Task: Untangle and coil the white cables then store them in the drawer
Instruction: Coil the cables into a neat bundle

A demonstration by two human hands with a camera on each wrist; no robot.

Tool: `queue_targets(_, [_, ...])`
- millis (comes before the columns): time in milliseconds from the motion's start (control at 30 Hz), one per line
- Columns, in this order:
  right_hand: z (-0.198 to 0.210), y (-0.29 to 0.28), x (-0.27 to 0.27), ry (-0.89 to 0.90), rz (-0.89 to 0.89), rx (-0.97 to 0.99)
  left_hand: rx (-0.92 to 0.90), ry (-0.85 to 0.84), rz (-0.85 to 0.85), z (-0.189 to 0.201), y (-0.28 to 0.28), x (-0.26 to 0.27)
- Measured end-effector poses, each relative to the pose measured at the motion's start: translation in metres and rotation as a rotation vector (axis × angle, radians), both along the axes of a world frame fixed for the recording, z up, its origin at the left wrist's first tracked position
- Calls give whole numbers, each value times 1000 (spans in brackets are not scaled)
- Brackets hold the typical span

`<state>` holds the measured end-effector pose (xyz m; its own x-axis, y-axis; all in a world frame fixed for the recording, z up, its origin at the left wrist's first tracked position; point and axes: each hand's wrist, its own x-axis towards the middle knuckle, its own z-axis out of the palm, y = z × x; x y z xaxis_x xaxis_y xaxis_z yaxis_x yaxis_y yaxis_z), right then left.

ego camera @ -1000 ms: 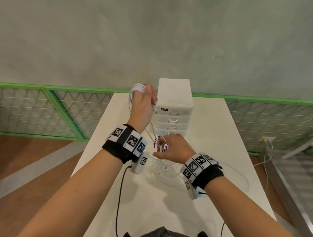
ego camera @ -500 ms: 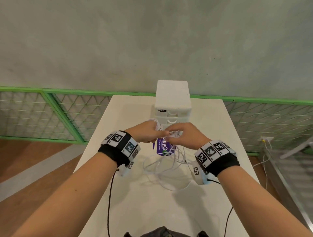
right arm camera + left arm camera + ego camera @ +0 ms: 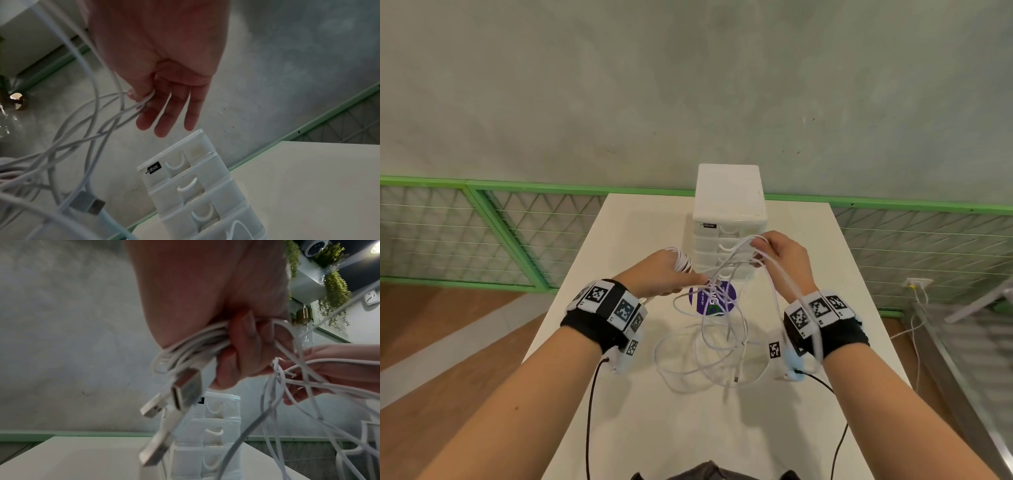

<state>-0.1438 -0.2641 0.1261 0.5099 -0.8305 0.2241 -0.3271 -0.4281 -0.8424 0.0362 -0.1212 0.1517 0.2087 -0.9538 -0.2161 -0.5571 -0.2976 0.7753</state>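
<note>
So the left hand (image 3: 661,274) grips a coiled bunch of thin white cables (image 3: 191,344) while the right hand (image 3: 784,257) pinches loose strands above the white worktop (image 3: 619,240), just before the white plastic drawer unit (image 3: 729,195) at its far edge.

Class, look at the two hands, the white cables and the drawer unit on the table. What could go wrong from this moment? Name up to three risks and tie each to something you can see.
1. The right hand pinches crossed strands above the loose tangle; pulling apart could tighten a knot.
2. The left hand grips a coiled bundle with plugs dangling; they may snag other strands.
3. Strands hang right in front of the drawer unit; a hard tug could catch or shift it.
</note>
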Motion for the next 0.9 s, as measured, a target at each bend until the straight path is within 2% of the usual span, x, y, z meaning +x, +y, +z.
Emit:
queue_targets(67, [-4, -1, -1, 61, -1, 23, -4, -24, 4, -1, 1, -1])
queue_targets(167, [-10, -5, -4, 196, 77, 54, -53, 10, 99, -9, 0, 2])
queue_targets(300, [-17, -4, -16, 186, 180, 179, -101, 10, 245, -22, 0, 16])
queue_targets(367, [-23, -4, -22, 197, 175, 217, -112, -70, 291, -28, -1, 25])
queue_targets(467, [-24, -4, -28, 159, 155, 292, -72, -329, 363, -30, 1, 35])
queue_targets(567, [-13, -4, -33, 99, 159, 307, -25, -434, 381, -32, 2, 41])
queue_targets(667, [-5, -1, -28, 93, 157, 117, -8, -480, 324, -33, 1, 37])
queue_targets(767, [4, 11, -9, 93, 128, -357, -57, -547, 230, -31, -3, 27])
queue_targets(833, [7, 22, 10, 137, 246, -560, -71, -568, 157, -30, -6, 18])
queue_targets(900, [3, 31, 26, 261, 416, -632, -97, -546, 103, -28, -10, 9])
